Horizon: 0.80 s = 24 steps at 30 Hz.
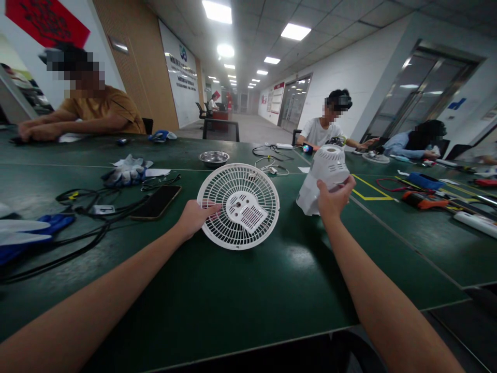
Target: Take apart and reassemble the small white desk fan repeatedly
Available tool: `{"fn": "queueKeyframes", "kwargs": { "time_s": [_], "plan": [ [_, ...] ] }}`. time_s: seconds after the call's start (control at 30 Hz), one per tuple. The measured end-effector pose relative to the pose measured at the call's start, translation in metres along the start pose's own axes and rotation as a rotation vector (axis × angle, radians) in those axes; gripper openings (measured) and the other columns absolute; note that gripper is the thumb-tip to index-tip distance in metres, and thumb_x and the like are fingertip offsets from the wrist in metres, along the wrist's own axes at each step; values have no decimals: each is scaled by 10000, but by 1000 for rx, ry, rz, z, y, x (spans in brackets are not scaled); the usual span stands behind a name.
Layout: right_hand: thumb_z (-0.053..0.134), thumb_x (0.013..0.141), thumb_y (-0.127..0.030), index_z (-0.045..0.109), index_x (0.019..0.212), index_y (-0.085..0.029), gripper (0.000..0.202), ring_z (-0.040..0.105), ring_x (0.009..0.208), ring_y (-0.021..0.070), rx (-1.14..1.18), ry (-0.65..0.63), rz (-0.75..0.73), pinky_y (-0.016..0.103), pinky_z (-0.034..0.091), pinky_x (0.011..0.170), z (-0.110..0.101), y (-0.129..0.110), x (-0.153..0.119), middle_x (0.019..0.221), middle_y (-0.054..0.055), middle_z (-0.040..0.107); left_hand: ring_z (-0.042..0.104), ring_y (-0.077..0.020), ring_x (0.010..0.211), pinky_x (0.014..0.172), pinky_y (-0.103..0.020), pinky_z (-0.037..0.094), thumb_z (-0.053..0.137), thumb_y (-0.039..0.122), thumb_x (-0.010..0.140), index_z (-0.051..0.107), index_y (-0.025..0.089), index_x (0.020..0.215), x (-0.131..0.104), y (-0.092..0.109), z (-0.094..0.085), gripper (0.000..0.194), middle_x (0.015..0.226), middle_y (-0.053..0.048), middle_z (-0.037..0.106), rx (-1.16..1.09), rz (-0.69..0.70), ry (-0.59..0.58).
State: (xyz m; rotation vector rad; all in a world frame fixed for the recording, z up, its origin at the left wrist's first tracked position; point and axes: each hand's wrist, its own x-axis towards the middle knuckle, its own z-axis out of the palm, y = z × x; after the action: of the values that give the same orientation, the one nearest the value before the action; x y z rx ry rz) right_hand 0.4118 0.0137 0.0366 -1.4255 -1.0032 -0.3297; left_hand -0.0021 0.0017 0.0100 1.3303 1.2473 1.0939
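Note:
My left hand (196, 217) grips the left rim of a round white fan grille (248, 212), its thumb over the slats. The grille is tilted toward me, with a slotted plate at its middle. To the right, my right hand (336, 197) is closed around a white plastic fan housing (330, 165) with vent slots near its top. The housing leans to one side, and I cannot tell whether its lower edge touches the green table (240, 300). The fingers behind the housing are partly hidden.
A metal bowl (214, 158) stands behind the grille. At left lie a phone (157, 202), black cables (97, 223) and work gloves (126, 172). Cords (272, 165) lie beyond. An orange-and-black tool (425, 200) is at right. Several people sit around the table.

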Motion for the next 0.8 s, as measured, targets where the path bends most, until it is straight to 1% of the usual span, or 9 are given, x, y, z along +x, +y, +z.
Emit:
{"fn": "queueKeyframes", "kwargs": {
  "time_s": [0.1, 0.17, 0.23, 0.27, 0.37, 0.5, 0.63, 0.7, 0.8],
  "plan": [
    [728, 705, -450, 380, 1366, -194, 789, 549, 1164, 355, -58, 101, -42, 604, 368, 1026, -4, -8, -1, 1284, 162, 551, 745, -234, 767, 722, -388, 608, 806, 285, 782, 736, 142, 914, -2, 2, 0, 208, 856, -89, 776, 14, 2, -5],
    [743, 693, -469, 391, 1359, -179, 808, 529, 1201, 376, -63, 132, -138, 607, 375, 1023, -7, -16, -2, 1282, 176, 544, 745, -238, 766, 719, -390, 608, 805, 282, 782, 736, 140, 909, -4, 4, 1, 202, 848, -90, 775, 12, 7, -7],
    [755, 682, -486, 393, 1359, -177, 827, 526, 1213, 377, -40, 118, -241, 594, 387, 1027, -8, -26, -7, 1290, 177, 537, 742, -235, 750, 711, -387, 606, 803, 274, 783, 737, 137, 895, -5, 6, 2, 189, 832, -88, 772, 12, 16, -3],
    [757, 680, -491, 393, 1361, -181, 833, 537, 1200, 368, -18, 86, -281, 580, 402, 1021, -8, -31, -10, 1293, 172, 537, 739, -232, 737, 704, -384, 605, 802, 273, 784, 737, 136, 887, -5, 6, 2, 183, 823, -86, 771, 15, 23, 1],
    [751, 688, -498, 411, 1357, -184, 813, 580, 1122, 323, 62, -86, -308, 516, 466, 972, -4, -44, -26, 1265, 148, 565, 731, -228, 717, 692, -382, 601, 796, 292, 790, 741, 138, 889, -4, 3, 1, 192, 813, -83, 769, 33, 39, -4],
    [748, 707, -514, 511, 1274, -155, 711, 617, 976, 277, 47, -392, -189, 449, 506, 905, 9, -49, -52, 1122, 131, 649, 734, -233, 744, 730, -391, 601, 802, 326, 781, 745, 139, 904, 1, -3, -2, 231, 832, -88, 772, 30, 51, -13],
    [738, 727, -531, 516, 1290, -137, 722, 654, 900, 265, -81, -663, -27, 413, 518, 864, 22, -40, -67, 1108, 140, 694, 737, -239, 770, 739, -391, 599, 812, 340, 771, 747, 146, 896, 4, -5, -3, 240, 849, -91, 775, 35, 61, -20],
    [732, 741, -539, 510, 1303, -132, 729, 667, 940, 273, -162, -732, 12, 403, 510, 887, 26, -35, -69, 1136, 148, 701, 734, -232, 757, 733, -382, 595, 806, 329, 776, 751, 150, 881, 4, -5, -2, 214, 840, -90, 774, 42, 70, -23],
    [710, 767, -577, 523, 1305, -123, 728, 664, 1034, 297, -294, -772, 6, 405, 486, 931, 30, -30, -69, 1171, 166, 698, 730, -223, 741, 729, -370, 590, 806, 316, 772, 757, 152, 863, 6, -6, -2, 193, 822, -88, 771, 44, 76, -13]
  ]
}}
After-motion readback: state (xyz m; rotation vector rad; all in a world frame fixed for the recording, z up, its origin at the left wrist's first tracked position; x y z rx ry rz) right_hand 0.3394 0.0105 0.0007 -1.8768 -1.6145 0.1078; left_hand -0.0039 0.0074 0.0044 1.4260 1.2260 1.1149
